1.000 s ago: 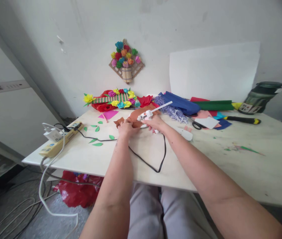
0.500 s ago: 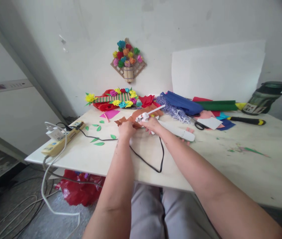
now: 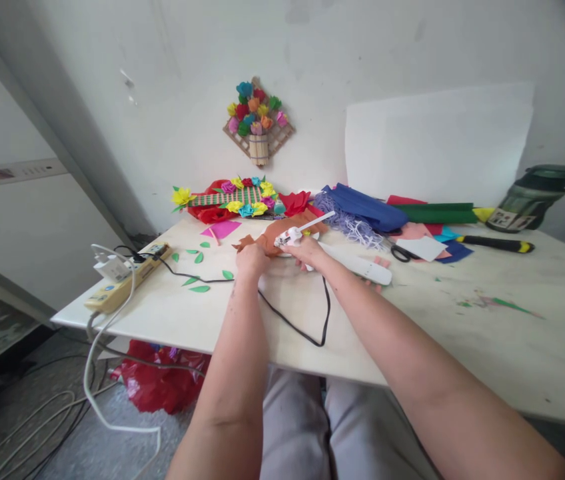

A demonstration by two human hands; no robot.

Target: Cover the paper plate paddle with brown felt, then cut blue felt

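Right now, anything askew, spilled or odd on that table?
Yes. Green smears stain the table at right. The power strip sits at the left edge, its cables dangling to the floor. The right hand holds a glue gun over brown paper pinned by the left hand.

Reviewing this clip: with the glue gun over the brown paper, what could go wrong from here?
The left hand pins the brown paper right beside the glue gun in the right hand, so hot glue may reach the fingers. The black cord loops to the table edge and could snag on a forearm.
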